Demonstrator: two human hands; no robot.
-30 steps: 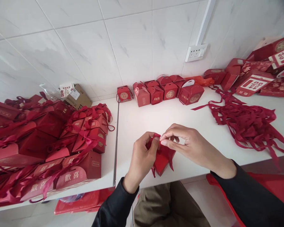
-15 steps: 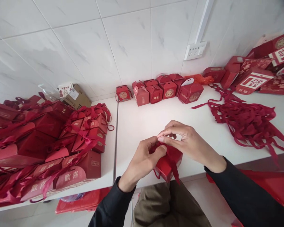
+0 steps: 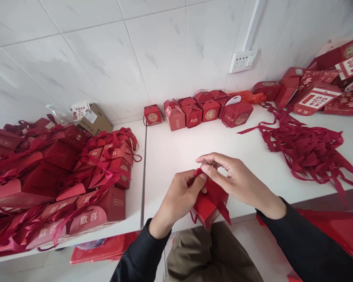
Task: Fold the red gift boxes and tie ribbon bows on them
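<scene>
Against half a second ago, my right fingers (image 3: 216,157) have spread, the index lifted clear of the ribbon (image 3: 219,203); whether they grip its loop, I cannot tell. My left fingers (image 3: 199,183) pinch that ribbon atop the red box (image 3: 204,206), just beneath them, near the bench's (image 3: 167,156) front edge. Beyond them I have open white surface up to a row of boxes (image 3: 210,111); rightward, a ribbon heap (image 3: 308,149); leftward, a seam (image 3: 144,176), then stacked boxes (image 3: 116,205). A tiled wall (image 3: 161,55) stands behind.
</scene>
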